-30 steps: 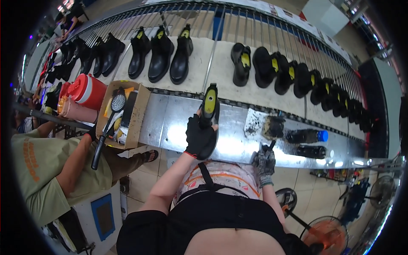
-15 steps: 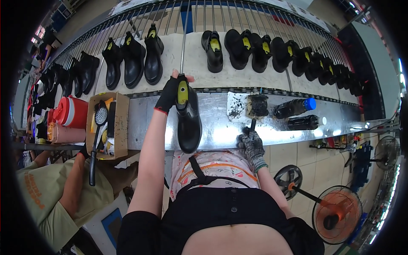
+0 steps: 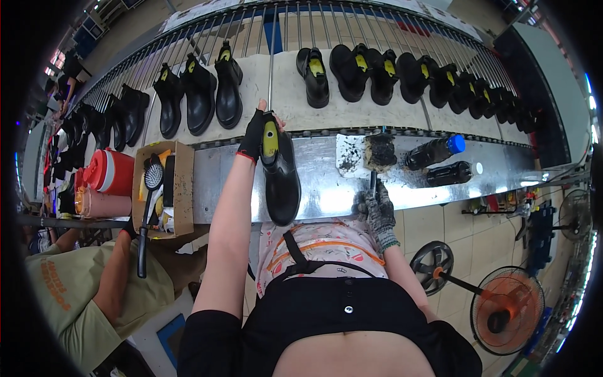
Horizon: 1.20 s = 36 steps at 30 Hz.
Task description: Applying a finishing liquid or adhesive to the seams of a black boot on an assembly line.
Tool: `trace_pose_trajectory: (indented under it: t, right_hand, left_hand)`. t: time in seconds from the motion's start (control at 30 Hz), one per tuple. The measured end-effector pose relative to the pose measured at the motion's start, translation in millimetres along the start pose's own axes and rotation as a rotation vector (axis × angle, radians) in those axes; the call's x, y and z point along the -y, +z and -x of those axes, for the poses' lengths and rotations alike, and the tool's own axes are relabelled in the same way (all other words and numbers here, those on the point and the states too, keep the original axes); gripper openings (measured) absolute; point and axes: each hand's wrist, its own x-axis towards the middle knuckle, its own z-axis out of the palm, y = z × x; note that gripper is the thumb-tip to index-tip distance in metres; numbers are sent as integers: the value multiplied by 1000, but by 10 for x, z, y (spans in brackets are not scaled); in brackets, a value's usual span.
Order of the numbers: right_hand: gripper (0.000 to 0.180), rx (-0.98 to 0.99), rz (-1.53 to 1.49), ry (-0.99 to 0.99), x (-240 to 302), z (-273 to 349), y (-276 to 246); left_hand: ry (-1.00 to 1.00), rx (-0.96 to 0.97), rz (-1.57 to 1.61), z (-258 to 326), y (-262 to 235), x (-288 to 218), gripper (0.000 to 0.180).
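Observation:
A black ankle boot [image 3: 282, 188] with a yellow insole is held by its top in my left hand [image 3: 253, 135], which wears a black fingerless glove. The boot's toe points toward me over the near edge of the metal bench. My right hand [image 3: 379, 217], in a stained grey knit glove, is closed round the dark handle of a black block-headed brush [image 3: 380, 149]. The brush head rests on a white tray [image 3: 347, 151] smeared with black. Two bottles of dark liquid, a blue-capped one [image 3: 433, 152] and a white-capped one [image 3: 450, 173], are right of the tray.
Black boots [image 3: 200, 94] stand in rows on the pale conveyor [image 3: 270, 75] beyond the chain. A cardboard box [image 3: 184, 188] with a hairbrush [image 3: 151, 188] and a red jug [image 3: 113, 171] are at left. Beside me works a person [image 3: 94, 289]. A fan [image 3: 505, 308] stands at right.
The view has shifted slightly. My left hand still holds the boot at nearly the same place, and my right hand still grips the brush on the tray.

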Motion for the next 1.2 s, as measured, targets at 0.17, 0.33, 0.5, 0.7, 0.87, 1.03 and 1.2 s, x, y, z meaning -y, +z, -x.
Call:
trace_pose_trajectory:
  t: [0.17, 0.33, 0.5, 0.7, 0.87, 1.03, 1.2]
  right_hand:
    - [45, -3, 145, -28, 99, 23, -140]
    - [52, 34, 919, 81, 602, -110, -337]
    - [53, 115, 976, 91, 673, -163, -347]
    - [44, -80, 307, 23, 154, -6, -309]
    - [59, -28, 22, 31, 86, -16, -267]
    - [58, 5, -8, -6, 161, 57, -228]
    - [58, 78, 224, -155, 197, 129, -149]
  left_hand:
    - [88, 71, 25, 279, 64, -168, 81]
    - [482, 119, 122, 685, 215, -426, 80]
    - [698, 209, 101, 924, 403, -528, 79]
    - [751, 278, 6, 1094, 520, -594, 81]
    - [755, 399, -43, 1050, 382, -600, 82]
    - [760, 328, -15, 1061, 536, -549, 83]
    - [776, 460, -14, 1042, 353, -523, 80]
